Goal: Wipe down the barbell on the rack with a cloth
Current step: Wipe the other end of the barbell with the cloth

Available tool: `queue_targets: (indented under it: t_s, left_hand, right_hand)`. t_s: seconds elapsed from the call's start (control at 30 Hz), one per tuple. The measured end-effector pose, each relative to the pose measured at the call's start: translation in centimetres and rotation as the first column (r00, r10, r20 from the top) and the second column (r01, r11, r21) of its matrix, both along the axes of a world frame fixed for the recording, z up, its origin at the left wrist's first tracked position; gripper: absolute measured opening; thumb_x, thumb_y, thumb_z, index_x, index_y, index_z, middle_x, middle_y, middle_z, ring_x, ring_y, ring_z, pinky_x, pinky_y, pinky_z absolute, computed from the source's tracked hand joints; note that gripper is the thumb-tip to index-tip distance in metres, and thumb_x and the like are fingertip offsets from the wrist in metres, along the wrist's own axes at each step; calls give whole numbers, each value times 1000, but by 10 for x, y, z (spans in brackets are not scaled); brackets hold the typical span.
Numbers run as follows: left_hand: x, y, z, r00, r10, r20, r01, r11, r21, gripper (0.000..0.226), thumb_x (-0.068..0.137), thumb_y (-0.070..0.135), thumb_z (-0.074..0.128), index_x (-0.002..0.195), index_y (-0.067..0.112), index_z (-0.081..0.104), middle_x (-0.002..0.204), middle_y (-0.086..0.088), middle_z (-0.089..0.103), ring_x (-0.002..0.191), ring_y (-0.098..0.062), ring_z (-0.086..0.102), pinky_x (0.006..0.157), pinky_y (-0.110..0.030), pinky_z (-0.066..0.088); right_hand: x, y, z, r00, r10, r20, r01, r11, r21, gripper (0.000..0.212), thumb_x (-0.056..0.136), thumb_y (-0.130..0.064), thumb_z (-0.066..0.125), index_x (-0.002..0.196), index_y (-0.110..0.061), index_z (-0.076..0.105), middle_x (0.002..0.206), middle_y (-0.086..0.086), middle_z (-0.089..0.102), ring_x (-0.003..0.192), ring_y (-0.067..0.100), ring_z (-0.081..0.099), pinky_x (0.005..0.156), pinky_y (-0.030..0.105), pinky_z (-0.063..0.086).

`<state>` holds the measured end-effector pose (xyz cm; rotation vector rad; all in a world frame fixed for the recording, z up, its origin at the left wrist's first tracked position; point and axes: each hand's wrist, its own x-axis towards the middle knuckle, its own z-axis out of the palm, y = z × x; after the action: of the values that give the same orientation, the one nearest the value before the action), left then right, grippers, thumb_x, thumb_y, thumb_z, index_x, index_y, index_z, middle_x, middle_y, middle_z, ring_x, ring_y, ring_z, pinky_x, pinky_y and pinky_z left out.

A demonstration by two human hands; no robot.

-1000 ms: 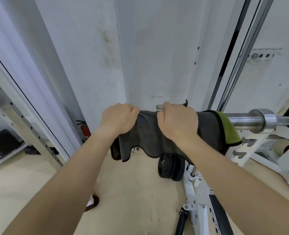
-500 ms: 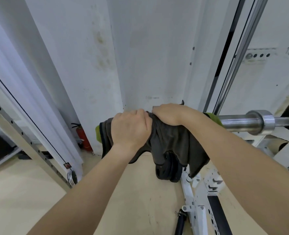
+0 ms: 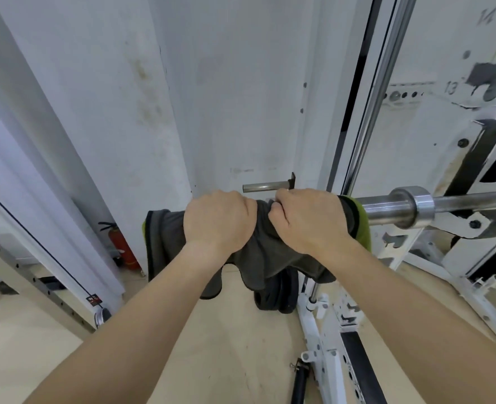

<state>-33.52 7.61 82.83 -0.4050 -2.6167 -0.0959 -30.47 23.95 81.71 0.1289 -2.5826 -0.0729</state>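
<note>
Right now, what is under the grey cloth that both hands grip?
The cloth covers the barbell, whose bare steel emerges at its right edge. Left hand and right hand grip it; the wrapped part is hidden.

I have one wide-angle camera on the person's head, looking forward and down along both forearms, close to the left hand (image 3: 217, 221) and right hand (image 3: 308, 220) at the shiny steel barbell (image 3: 386, 206), facing a scuffed white wall (image 3: 241, 97).

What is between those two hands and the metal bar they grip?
A dark grey cloth with a green edge. In the head view it drapes over the barbell, and the left hand and right hand both grip through it.
</note>
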Motion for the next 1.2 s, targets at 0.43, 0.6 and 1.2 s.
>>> queue_targets:
  t_s: [0.43,0.6,1.2]
  left_hand:
    - [12,61,0,979,-203,0,202,972,-119,40,103,29,27,72,18,49,62,2,44,58,-23,48,53,-33,31]
    - [-8,91,16,916,-232,327,226,973,57,41,105,33,25,80,16,51,70,1,46,68,-22,49,67,-35,38]
    - [-9,17,12,962,-106,250,116,993,-25,50,104,39,19,72,16,51,69,0,49,60,-17,44,66,-33,38]
  right_hand:
    - [6,52,4,997,-78,-22,79,997,19,42,97,-37,29,74,-17,58,62,-4,51,59,24,55,54,32,32]
    - [21,75,-14,986,-69,-155,67,998,-22,47,99,-38,31,89,-16,70,80,2,70,71,25,64,65,35,45]
    - [18,33,-15,967,-212,-142,177,958,-227,35,94,-30,34,83,-17,65,74,-1,64,69,22,56,71,37,39]
